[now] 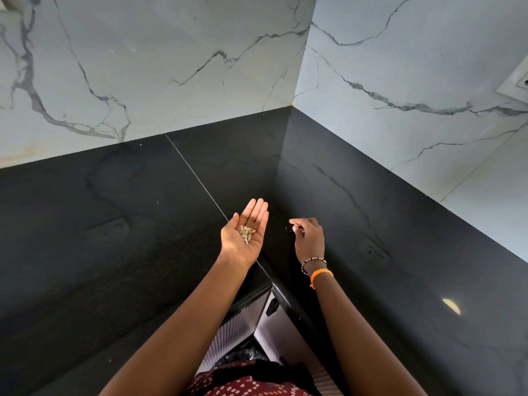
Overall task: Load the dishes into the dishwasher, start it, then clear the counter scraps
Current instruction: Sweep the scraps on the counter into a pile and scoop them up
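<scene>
A black stone counter is seen filling the lower frame from nine o'clock round to three o'clock, met above by white marble-look wall tiles that join in a corner at about one o'clock. Just below centre, the left hand is held palm up over the counter's inner corner, its fingers straight and close together, and a small heap of pale, dry scraps is cradled in the hollow of the palm. The scraps are judged to be very light, brittle and loose, easily scattered by a tilt or a draught, so they are best carried in a level cupped palm and any remaining bits taken by a fingertip pinch. At about four o'clock from that palm, the right hand is poised just over the counter with its fingers curled and the thumb and forefinger drawn together; whether a crumb is held between them cannot be told. A few tiny specks are visible on the counter beside those fingertips. A beaded bracelet and an orange band are worn on the right wrist. Toward three o'clock a wall socket is partly seen. At six o'clock, below the counter edge, a ribbed cabinet front and a dark bag are glimpsed. Nothing is seen obstructing either hand.
</scene>
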A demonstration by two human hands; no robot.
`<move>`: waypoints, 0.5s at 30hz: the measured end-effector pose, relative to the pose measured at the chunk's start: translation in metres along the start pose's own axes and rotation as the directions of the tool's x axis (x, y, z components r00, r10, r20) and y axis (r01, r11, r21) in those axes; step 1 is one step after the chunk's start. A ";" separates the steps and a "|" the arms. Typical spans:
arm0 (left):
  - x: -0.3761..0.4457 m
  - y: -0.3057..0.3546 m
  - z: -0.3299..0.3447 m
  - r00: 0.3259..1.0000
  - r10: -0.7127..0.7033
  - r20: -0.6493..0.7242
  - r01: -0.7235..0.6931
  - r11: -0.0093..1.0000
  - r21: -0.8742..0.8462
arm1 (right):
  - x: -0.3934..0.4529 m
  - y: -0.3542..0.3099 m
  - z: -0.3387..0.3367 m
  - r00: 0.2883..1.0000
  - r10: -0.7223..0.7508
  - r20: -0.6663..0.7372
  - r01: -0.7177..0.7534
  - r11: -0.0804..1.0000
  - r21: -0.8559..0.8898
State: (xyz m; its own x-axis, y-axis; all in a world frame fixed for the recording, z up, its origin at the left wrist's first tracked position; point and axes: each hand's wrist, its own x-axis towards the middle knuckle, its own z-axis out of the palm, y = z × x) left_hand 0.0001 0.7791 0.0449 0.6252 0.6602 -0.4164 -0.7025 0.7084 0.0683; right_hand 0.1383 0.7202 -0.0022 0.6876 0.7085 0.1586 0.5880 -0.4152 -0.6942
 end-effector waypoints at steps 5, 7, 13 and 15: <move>-0.002 -0.001 -0.003 1.000 -0.011 -0.007 0.011 1.000 0.008 | 0.004 0.000 -0.003 0.996 -0.072 0.054 0.076 0.995 -0.068; -0.002 -0.002 -0.004 1.000 -0.018 -0.015 0.018 1.000 0.013 | 0.006 0.000 -0.002 0.996 -0.076 0.048 0.081 0.988 -0.130; -0.002 -0.002 -0.005 0.999 -0.025 -0.032 0.026 1.000 0.011 | 0.012 -0.006 0.002 0.986 -0.140 0.085 0.162 0.905 -0.394; -0.002 -0.001 -0.005 0.999 -0.024 -0.031 0.024 1.000 0.009 | 0.018 -0.004 0.004 0.986 -0.096 0.139 0.149 0.884 -0.443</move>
State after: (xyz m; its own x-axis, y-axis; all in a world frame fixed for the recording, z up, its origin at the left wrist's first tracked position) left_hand -0.0018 0.7763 0.0414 0.6313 0.6349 -0.4454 -0.6840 0.7265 0.0661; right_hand 0.1469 0.7374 0.0003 0.5619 0.8177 0.1251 0.8108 -0.5146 -0.2788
